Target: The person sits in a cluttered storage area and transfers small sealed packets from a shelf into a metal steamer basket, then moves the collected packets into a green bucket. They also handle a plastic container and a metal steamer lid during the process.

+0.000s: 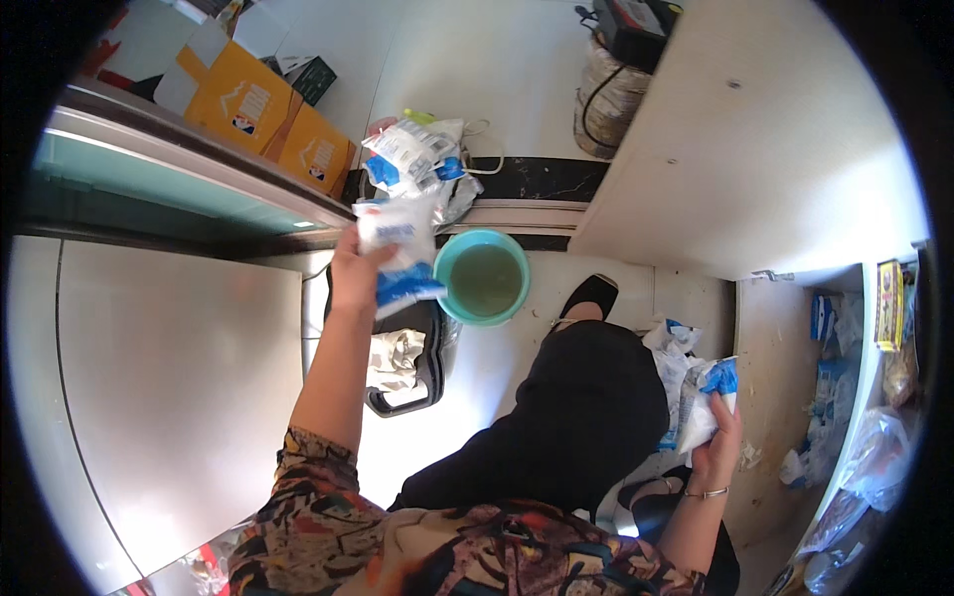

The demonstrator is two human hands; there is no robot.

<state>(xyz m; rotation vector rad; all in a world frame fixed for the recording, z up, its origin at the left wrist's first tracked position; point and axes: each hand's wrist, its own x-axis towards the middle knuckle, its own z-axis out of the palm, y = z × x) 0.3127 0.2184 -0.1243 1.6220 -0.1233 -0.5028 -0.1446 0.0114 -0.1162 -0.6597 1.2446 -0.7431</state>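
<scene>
My left hand (358, 272) grips a white and blue plastic packet (399, 246) by its left side, just left of a turquoise basin of cloudy water (488, 277). At the right, my right hand (719, 436) holds a smaller blue and white packet with white contents (704, 410). More blue and white packets (667, 354) lie beside it, partly hidden by my knee. Beyond the left hand, a pile of similar packets and clear plastic (421, 153) rests near the dark threshold.
Orange cardboard boxes (246, 104) stand at the upper left. An open cabinet door (745, 134) spans the upper right, with bagged goods on shelves (835, 372) at the far right. A black object with a handle (428, 372) lies below the basin's left side.
</scene>
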